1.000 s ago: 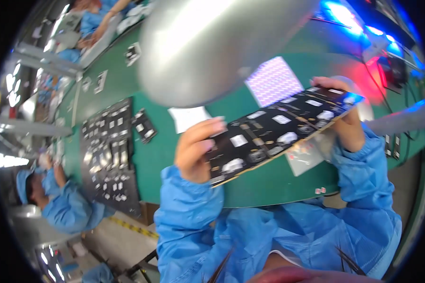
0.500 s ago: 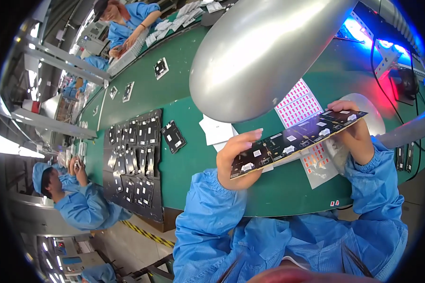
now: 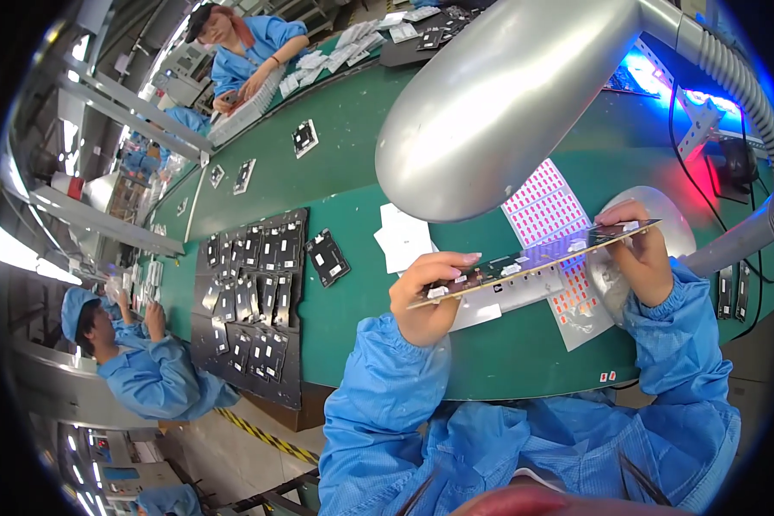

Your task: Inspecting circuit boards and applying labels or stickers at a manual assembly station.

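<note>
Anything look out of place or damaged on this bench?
One black board lies askew on the green tabletop, apart from the boards grouped on the black panel. Two small red-and-white pieces sit loose near the front edge. No clear spill or damage shows.

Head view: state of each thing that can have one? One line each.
Left hand, gripping the circuit panel at its left end
Right hand, gripping its right end
Circuit panel, held up, seen nearly edge-on
Blue light, lit
Lamp head, above the bench; on or off can't be told
Black tray, loaded with small boards
Lone black board, on the bench, apart from the tray
Pink-marked sheet, partly hidden
</note>
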Motion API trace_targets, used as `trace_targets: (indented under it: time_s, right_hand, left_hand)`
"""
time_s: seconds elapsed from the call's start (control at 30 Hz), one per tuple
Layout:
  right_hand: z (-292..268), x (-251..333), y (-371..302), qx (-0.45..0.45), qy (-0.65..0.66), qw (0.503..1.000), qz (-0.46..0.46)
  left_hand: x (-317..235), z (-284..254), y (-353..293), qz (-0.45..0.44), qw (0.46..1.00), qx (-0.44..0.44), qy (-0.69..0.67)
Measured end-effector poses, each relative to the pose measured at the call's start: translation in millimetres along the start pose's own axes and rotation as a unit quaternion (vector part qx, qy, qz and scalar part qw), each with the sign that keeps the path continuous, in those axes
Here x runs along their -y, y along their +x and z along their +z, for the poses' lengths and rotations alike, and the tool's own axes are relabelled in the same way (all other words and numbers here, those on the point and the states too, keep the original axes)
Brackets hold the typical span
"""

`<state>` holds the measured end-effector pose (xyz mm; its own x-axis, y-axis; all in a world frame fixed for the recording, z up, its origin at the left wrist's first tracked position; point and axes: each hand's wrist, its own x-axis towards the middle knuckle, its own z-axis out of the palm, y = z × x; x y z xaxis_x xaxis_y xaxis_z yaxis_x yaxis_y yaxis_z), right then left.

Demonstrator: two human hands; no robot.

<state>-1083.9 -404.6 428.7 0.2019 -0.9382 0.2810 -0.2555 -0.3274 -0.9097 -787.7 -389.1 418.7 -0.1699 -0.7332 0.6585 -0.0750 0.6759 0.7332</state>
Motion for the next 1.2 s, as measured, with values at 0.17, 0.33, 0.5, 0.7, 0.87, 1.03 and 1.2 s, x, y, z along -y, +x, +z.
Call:
trace_targets:
  time_s: [0.17, 0.33, 0.5, 0.7, 0.87, 1.03, 1.2]
  right_hand:
    - [-1.6, -4.0, -0.1, -0.029, 0.019, 0.990, -0.136]
    - [-2.2, 2.6, 3.3, -0.044, -0.041, 0.980, -0.192]
    - [-3.4, 4.9, -0.8, -0.040, -0.050, 0.985, -0.157]
    - [-1.7, 10.6, -2.1, -0.046, -0.073, 0.982, -0.167]
    - [0.0, 13.6, -2.3, -0.052, -0.078, 0.981, -0.172]
    - [-5.7, 19.4, -10.0, -0.062, -0.069, 0.977, -0.193]
    - [0.0, 16.5, -10.0, -0.089, -0.071, 0.969, -0.218]
  left_hand:
    - [-5.5, -17.0, 11.3, -0.001, 0.994, 0.107, 0.001]
    - [-6.2, -10.6, 17.4, -0.001, 0.993, 0.112, 0.037]
    - [3.5, -10.5, 7.1, -0.076, 0.993, 0.082, 0.027]
    - [6.6, -8.5, 8.4, -0.131, 0.988, 0.053, -0.060]
    - [4.1, -9.9, 11.1, -0.106, 0.993, 0.029, -0.032]
    - [-9.1, 2.4, 11.9, -0.094, 0.995, -0.026, -0.003]
    - [-0.8, 2.3, 0.5, -0.059, 0.997, -0.048, 0.018]
